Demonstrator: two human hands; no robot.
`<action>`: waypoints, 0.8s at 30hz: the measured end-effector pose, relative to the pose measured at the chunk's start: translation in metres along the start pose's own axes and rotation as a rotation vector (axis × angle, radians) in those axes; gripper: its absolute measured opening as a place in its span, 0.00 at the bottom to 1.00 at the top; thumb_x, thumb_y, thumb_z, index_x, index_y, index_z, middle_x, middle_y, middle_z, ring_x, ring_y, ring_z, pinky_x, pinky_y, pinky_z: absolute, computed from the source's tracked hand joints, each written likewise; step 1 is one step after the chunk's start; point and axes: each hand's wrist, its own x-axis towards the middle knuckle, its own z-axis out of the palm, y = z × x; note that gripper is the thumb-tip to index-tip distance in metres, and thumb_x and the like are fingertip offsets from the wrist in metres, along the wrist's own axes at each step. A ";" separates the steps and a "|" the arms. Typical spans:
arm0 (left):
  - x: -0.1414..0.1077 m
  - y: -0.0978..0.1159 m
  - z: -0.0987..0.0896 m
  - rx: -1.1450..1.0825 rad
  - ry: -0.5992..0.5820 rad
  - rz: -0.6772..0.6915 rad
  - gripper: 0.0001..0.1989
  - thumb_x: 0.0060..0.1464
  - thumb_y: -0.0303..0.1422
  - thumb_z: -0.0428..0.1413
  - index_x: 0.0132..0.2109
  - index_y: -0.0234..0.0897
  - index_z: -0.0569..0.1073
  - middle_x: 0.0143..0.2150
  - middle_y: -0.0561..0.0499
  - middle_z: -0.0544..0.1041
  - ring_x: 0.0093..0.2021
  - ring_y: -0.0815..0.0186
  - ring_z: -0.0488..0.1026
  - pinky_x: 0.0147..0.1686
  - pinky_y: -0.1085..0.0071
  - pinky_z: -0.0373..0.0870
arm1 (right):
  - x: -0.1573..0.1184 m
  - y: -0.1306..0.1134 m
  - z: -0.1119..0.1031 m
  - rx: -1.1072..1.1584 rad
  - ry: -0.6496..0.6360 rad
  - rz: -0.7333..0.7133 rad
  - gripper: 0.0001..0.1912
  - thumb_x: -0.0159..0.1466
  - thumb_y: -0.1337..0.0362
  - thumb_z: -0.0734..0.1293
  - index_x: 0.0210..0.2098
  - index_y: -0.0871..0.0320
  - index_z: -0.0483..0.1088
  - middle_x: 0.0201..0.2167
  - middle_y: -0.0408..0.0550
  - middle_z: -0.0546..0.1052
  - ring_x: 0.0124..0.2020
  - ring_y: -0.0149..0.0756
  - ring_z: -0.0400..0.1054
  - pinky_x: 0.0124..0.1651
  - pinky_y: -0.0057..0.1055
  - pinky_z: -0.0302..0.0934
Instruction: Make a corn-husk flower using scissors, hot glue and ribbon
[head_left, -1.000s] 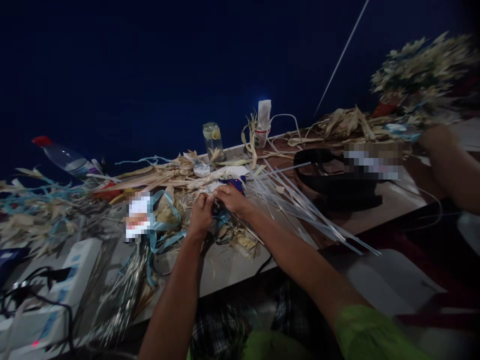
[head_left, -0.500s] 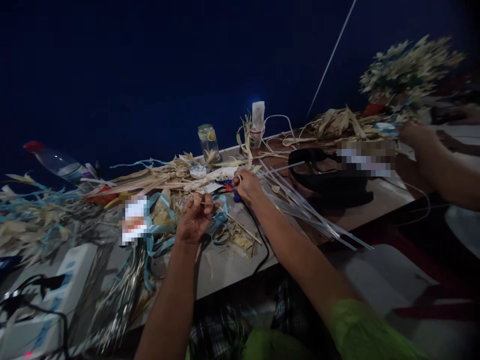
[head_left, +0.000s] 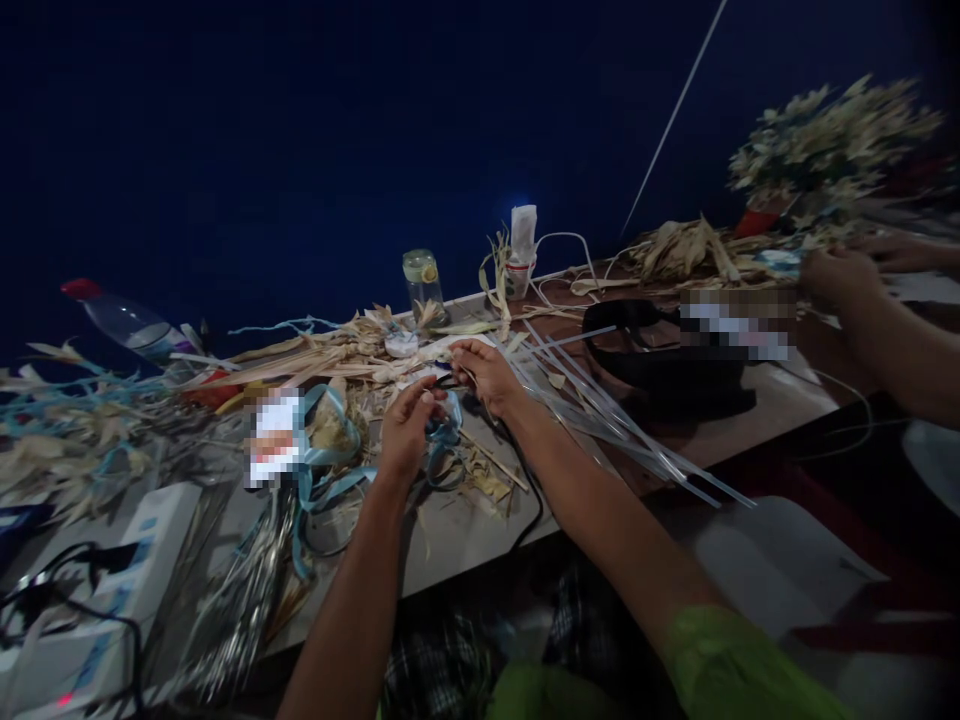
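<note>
My left hand [head_left: 407,425] is raised over the middle of the table, its thumb and fingers pinched together. What lies in that pinch is too small and dim to name. Close by on the right, my right hand [head_left: 486,376] is closed too, fingertips pointing left toward the left hand; what it grips cannot be made out. Pale dried husks [head_left: 352,350] lie just beyond both hands. Below the left fingers is a light blue ribbon [head_left: 448,425], with husk scraps [head_left: 484,480] beside it.
Clear plastic strips [head_left: 630,425] and a black strap-like object [head_left: 667,385] lie rightward. Behind stand a glass jar [head_left: 424,285] and a paper cup [head_left: 519,278]. A power strip [head_left: 142,560] and bottle [head_left: 127,320] are left. Another person's hand [head_left: 840,285] works far right.
My right hand has shifted slightly left and turned its fingertips toward my left hand. My left hand has moved a little right, so the two are closer. The view has shifted slightly.
</note>
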 end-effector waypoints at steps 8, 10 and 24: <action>0.005 0.001 0.000 -0.170 0.079 -0.108 0.15 0.38 0.34 0.62 0.36 0.35 0.74 0.26 0.55 0.71 0.22 0.77 0.63 0.22 0.79 0.59 | -0.007 0.010 0.010 -0.079 -0.129 0.062 0.18 0.49 0.64 0.67 0.39 0.59 0.62 0.17 0.33 0.65 0.18 0.22 0.55 0.23 0.22 0.49; 0.005 0.003 0.002 -0.217 0.062 -0.105 0.14 0.37 0.33 0.62 0.35 0.36 0.74 0.27 0.56 0.71 0.22 0.77 0.64 0.22 0.80 0.59 | -0.009 0.013 0.012 -0.111 -0.141 0.082 0.20 0.49 0.64 0.68 0.40 0.59 0.61 0.19 0.35 0.67 0.19 0.23 0.58 0.23 0.22 0.50; 0.009 0.005 -0.012 -0.515 0.073 -0.160 0.10 0.41 0.31 0.62 0.31 0.35 0.68 0.22 0.58 0.67 0.19 0.79 0.62 0.25 0.77 0.66 | -0.006 0.009 0.003 -0.444 -0.291 -0.146 0.14 0.56 0.66 0.62 0.42 0.60 0.68 0.25 0.39 0.66 0.24 0.24 0.57 0.30 0.24 0.54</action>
